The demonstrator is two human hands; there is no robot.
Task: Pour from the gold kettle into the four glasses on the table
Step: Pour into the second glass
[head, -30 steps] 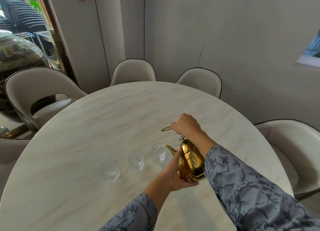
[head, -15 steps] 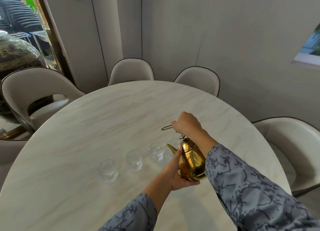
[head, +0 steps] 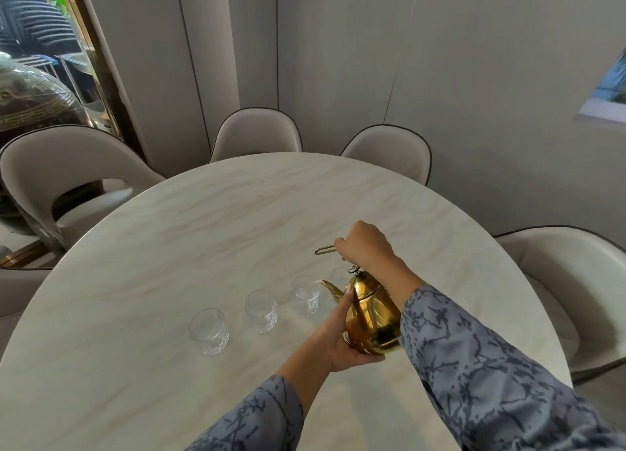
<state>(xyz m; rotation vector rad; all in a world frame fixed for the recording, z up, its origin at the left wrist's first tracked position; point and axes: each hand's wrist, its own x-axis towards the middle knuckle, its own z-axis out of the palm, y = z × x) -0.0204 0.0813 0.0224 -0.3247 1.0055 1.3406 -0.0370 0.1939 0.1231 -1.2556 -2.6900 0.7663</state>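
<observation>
The gold kettle (head: 372, 315) hangs over the marble table (head: 237, 220), tilted with its spout towards the left. My right hand (head: 364, 245) grips its thin top handle. My left hand (head: 342, 338) cups the kettle's underside and left flank. The spout tip sits at the rim of the third glass (head: 306, 294). Two more clear glasses stand in the same row: one in the middle (head: 261, 311) and one at the left end (head: 209, 331). A fourth glass (head: 339, 275) shows partly behind the kettle's lid.
Several beige upholstered chairs ring the table: two at the far edge (head: 259, 133) (head: 389, 150), one at the left (head: 61, 166), one at the right (head: 569, 281). A large dark jar (head: 30, 105) stands behind glass at the far left.
The kettle and both hands have stayed almost where they were. The spout has edged slightly closer to the third glass's rim.
</observation>
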